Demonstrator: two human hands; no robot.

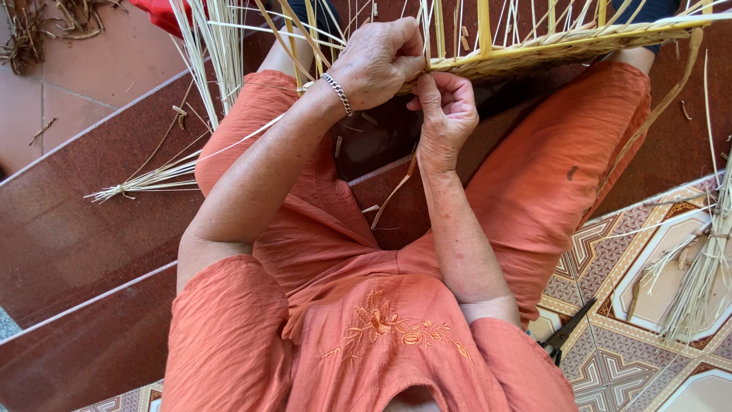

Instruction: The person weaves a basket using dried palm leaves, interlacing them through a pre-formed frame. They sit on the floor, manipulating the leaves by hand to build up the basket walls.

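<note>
A half-woven straw basket point(549, 44) rests across my knees, with pale upright stakes rising from its plaited rim. My left hand point(375, 65), a silver bracelet at its wrist, pinches the rim's near end with closed fingers. Just below and touching it, my right hand point(446, 114) is closed on a flat tan straw strand point(393, 194) that hangs down between my legs. I wear loose orange clothes and sit on dark red steps point(69, 236).
A loose straw bundle point(145, 181) lies on the step to my left, and another straw bundle point(698, 282) lies on the patterned tile floor to my right. Black scissors point(568, 332) lie by my right hip. Dried scraps point(42, 27) sit at the far left.
</note>
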